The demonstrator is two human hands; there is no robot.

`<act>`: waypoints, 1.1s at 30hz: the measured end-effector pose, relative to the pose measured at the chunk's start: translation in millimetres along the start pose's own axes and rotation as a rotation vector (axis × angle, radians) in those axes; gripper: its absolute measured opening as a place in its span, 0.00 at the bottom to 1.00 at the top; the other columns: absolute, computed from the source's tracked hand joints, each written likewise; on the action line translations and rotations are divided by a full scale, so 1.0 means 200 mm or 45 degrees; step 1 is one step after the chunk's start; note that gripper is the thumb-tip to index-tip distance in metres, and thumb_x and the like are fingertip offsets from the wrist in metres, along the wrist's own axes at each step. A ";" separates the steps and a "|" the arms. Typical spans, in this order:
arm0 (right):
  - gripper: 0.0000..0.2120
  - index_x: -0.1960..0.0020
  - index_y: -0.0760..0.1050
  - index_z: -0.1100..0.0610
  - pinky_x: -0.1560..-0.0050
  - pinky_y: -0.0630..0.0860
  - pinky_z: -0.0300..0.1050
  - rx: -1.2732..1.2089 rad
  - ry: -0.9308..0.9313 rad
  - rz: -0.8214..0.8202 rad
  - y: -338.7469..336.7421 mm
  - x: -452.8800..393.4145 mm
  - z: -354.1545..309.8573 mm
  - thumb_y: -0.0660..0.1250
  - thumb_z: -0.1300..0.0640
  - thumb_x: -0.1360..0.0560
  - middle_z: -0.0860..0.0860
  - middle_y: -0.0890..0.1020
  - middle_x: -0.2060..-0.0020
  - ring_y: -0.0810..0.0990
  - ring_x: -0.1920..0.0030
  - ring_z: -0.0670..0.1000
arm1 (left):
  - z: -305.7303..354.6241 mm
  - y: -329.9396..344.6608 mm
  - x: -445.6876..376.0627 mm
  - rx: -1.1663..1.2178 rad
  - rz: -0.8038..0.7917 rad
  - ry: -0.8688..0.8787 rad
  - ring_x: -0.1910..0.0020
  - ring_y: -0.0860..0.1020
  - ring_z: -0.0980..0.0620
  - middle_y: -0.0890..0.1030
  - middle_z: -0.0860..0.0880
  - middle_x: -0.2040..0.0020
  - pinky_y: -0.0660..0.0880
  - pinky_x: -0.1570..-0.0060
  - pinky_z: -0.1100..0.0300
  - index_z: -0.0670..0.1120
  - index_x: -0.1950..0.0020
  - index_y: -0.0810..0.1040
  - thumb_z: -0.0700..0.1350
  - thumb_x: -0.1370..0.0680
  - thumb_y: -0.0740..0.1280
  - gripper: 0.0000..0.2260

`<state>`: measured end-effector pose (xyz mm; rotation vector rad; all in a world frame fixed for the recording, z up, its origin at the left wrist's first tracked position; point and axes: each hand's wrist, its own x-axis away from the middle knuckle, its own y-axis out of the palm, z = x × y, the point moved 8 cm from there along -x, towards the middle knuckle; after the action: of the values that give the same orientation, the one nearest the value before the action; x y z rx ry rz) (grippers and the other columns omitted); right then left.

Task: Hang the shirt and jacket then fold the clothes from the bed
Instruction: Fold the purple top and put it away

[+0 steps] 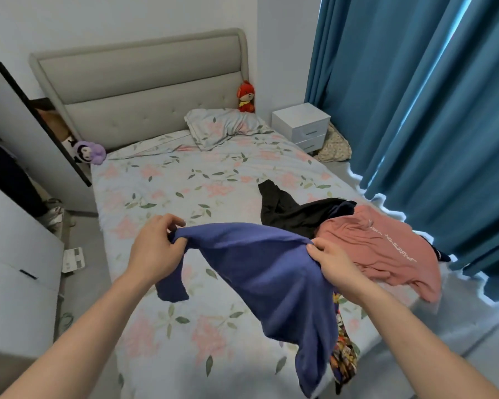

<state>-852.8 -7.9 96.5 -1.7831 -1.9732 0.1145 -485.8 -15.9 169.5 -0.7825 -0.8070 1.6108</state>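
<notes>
Two hands up: left hand and right hand, each pinching a bunch of the blue shirt along its top edge. Shirt stretched between both grips, body drooping below toward bed. One pink shirt just right of right grip, one black garment beyond it, one patterned piece under blue hem. One pillow, two plush toys far beyond.

Both bare forearms reached forward from the bottom corners, raised over the bed. Left hand had fingers curled, thumb and fingertips pinching a bunched edge of the blue shirt. Right hand gripped the opposite edge, knuckles up, wrist bent slightly inward.
</notes>
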 end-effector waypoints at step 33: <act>0.10 0.47 0.82 0.60 0.49 0.82 0.46 -0.669 0.049 0.254 0.06 0.17 -0.07 0.65 0.56 0.16 0.51 0.87 0.51 0.86 0.47 0.53 | 0.16 0.01 0.09 0.339 0.022 0.116 0.63 0.76 0.54 0.79 0.54 0.63 0.73 0.62 0.51 0.51 0.56 0.76 0.48 0.15 0.62 0.10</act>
<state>-837.4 23.0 114.0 -2.2829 -1.9086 -0.4078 -516.6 -1.1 183.4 -0.6669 -0.5091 1.6443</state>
